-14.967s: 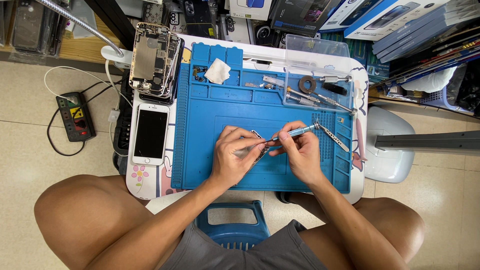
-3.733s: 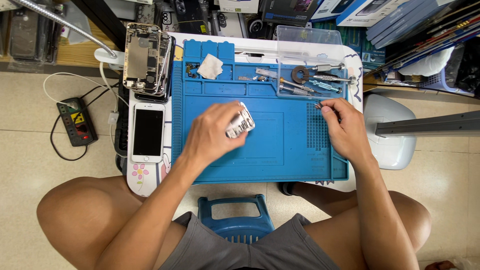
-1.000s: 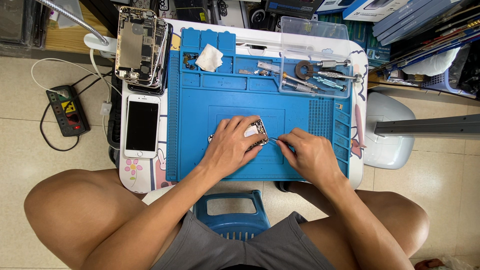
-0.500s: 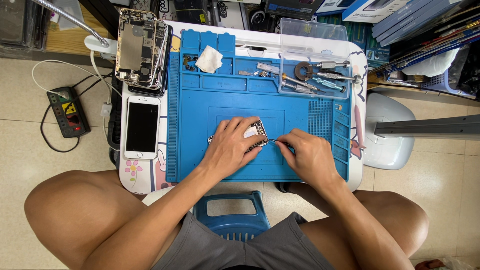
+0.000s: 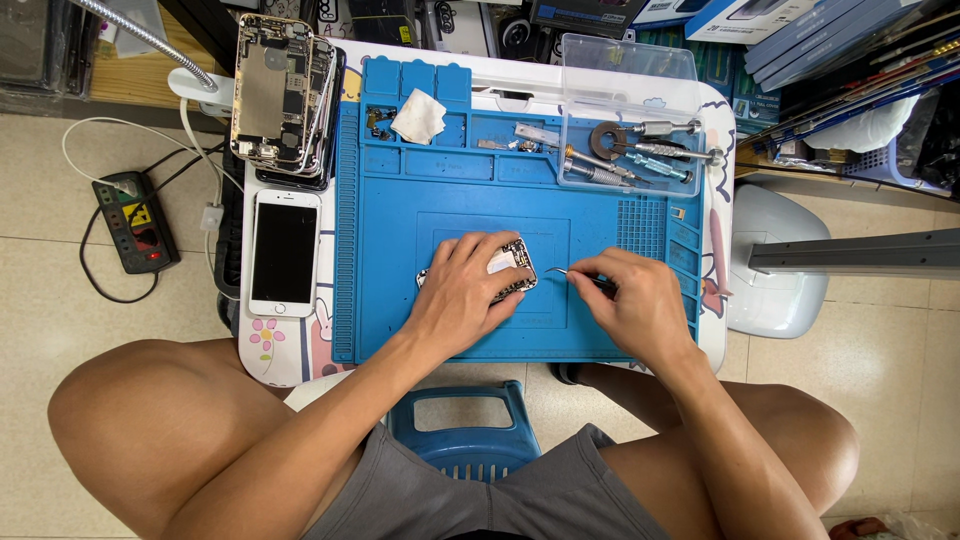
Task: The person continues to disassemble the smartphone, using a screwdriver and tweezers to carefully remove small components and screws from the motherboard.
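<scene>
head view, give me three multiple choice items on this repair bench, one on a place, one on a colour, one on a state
1. Where does the white phone lie?
A. left of the blue mat
B. in the clear tray
C. on the floor

2. What colour is the work mat?
A. green
B. blue
C. black

3. What is the right hand doing?
A. resting empty on a knee
B. holding thin tweezers pointed at the small phone part
C. lifting the clear tray

Answers:
1. A, the phone lies screen up on the table edge beside the mat's left side.
2. B, the whole mat is bright blue.
3. B, the tweezers run from the right hand's grip toward the phone part that the left hand presses on the mat.
</scene>
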